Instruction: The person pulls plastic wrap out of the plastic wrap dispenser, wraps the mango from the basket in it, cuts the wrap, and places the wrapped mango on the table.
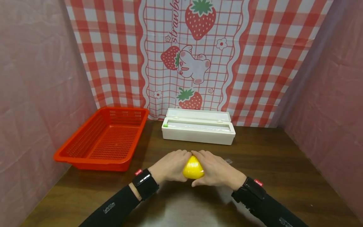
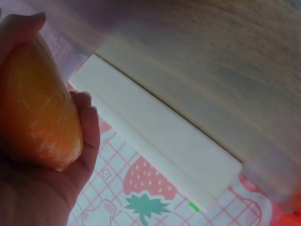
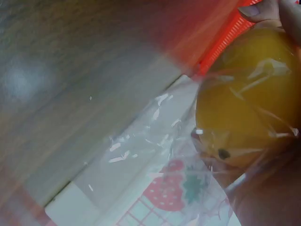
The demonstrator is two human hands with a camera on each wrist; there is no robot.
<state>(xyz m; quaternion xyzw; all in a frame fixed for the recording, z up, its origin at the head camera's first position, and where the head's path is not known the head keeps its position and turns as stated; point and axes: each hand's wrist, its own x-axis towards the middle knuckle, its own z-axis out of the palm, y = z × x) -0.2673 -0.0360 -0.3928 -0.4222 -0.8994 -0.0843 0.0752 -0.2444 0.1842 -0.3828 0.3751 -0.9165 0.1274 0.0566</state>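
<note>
A smooth yellow fruit (image 1: 193,168) is held between both hands above the table. The left hand (image 1: 173,166) grips it from the left, its fingers curled round the side in the left wrist view. From the right, the right hand (image 1: 217,170) holds the same fruit, with the thumb at its near side. Clear plastic wrap (image 3: 136,146) clings to the fruit and trails off it as a loose, wrinkled sheet in the right wrist view. A dark stem spot (image 3: 224,153) shows through the wrap. Much of the fruit's sides is hidden by the hands.
Behind the hands stands a white wrap dispenser box (image 1: 198,135), its lid raised and a green slider (image 1: 165,125) at its left end. A red plastic basket (image 1: 93,161) sits to the left. A strawberry-print cloth (image 1: 261,69) hangs at the back of the brown table (image 1: 283,164).
</note>
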